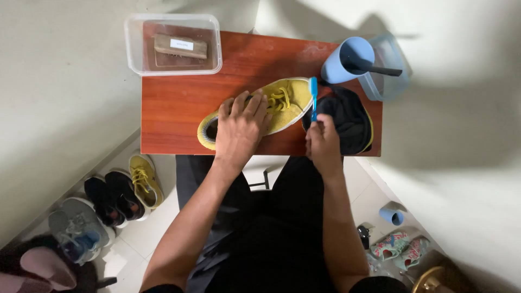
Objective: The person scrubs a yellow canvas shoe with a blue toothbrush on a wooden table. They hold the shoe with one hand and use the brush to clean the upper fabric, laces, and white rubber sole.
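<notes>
A yellow sneaker (287, 100) with yellow laces lies on a small reddish wooden table (173, 108). My left hand (239, 127) presses down flat on the middle of the sneaker, holding it. My right hand (323, 142) grips a blue toothbrush (313, 95), whose head touches the toe edge of the sneaker. A black cloth (347, 116) lies on the table just right of the sneaker, under my right hand.
A clear plastic tub (173, 43) with a wooden brush (180, 46) stands at the table's back left. A blue cup (347, 58) with a dark stick and a clear container (388, 70) stand back right. Several shoes (116, 195) lie on the floor left; patterned shoes (401, 249) right.
</notes>
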